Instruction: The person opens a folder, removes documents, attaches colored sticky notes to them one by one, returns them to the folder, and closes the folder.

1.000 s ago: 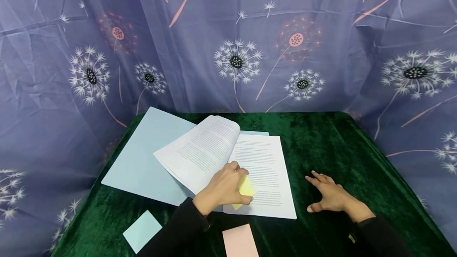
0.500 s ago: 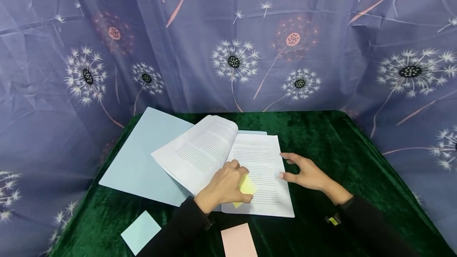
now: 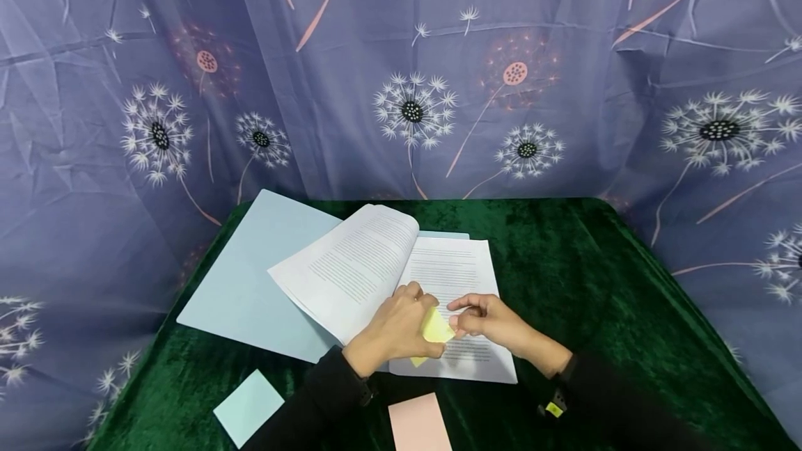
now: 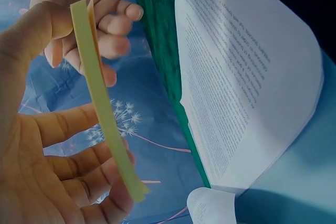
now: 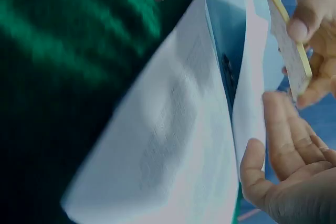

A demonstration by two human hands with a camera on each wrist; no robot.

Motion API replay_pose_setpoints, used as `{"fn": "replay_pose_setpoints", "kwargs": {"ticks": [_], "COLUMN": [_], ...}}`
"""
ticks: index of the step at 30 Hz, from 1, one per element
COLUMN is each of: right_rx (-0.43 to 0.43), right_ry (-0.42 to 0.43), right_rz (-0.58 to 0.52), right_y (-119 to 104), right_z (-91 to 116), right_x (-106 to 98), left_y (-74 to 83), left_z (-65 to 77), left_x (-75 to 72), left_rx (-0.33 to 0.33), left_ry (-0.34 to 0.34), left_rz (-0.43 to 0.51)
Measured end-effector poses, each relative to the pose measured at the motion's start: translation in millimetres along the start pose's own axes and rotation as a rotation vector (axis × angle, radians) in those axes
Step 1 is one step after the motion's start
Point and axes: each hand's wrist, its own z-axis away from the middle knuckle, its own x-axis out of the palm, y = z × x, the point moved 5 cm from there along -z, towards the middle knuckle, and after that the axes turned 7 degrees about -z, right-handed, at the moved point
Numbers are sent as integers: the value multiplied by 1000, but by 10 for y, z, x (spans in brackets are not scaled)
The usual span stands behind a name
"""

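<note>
My left hand [image 3: 395, 329] grips a yellow sticky note pad [image 3: 436, 327] by its edges above the right page of an open booklet [image 3: 451, 270]. In the left wrist view, the pad [image 4: 100, 93] stands edge-on, with a leaf or so parted from the stack near the thumb. My right hand [image 3: 495, 322] is over the same page, its fingertips close to the pad's right corner. Seen from the right wrist, the right hand [image 5: 294, 161] has loosely bent fingers and holds nothing; a small gap shows between them and the pad [image 5: 289, 45].
Under the booklet's lifted left pages [image 3: 351, 263] lies a large light blue sheet or cover [image 3: 250, 291]. Toward the front are a pale blue square pad [image 3: 249, 408] and a pink pad [image 3: 420, 422]. Green velvet cloth [image 3: 551, 249] covers the table; a patterned curtain [image 3: 351, 124] hangs behind.
My right hand has come left from the bare cloth, across the booklet's right edge, to beside the yellow pad. The left hand and its pad have stayed nearly still.
</note>
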Motion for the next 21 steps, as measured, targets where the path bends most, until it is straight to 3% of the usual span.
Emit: {"fn": "replay_pose_setpoints", "kwargs": {"ticks": [6,13,15,18,21], "right_rx": [27,4,-12,-33,-39], "right_ry": [-14,30,39,45,42], "right_rz": [-137,-142,-133,-134,-148], "right_y": [80,83,72,59,66], "right_z": [-15,4,10,16,15], "right_x": [84,-13,-56,-111,-142], "left_y": [-4,-98,-157,-239,-282], "left_z": [6,61,95,151,189], "left_x": [23,21,11,7,17], "left_rx": [0,12,14,24,67], "left_ry": [17,48,47,17,-12], "left_rz": [22,104,167,334,480]}}
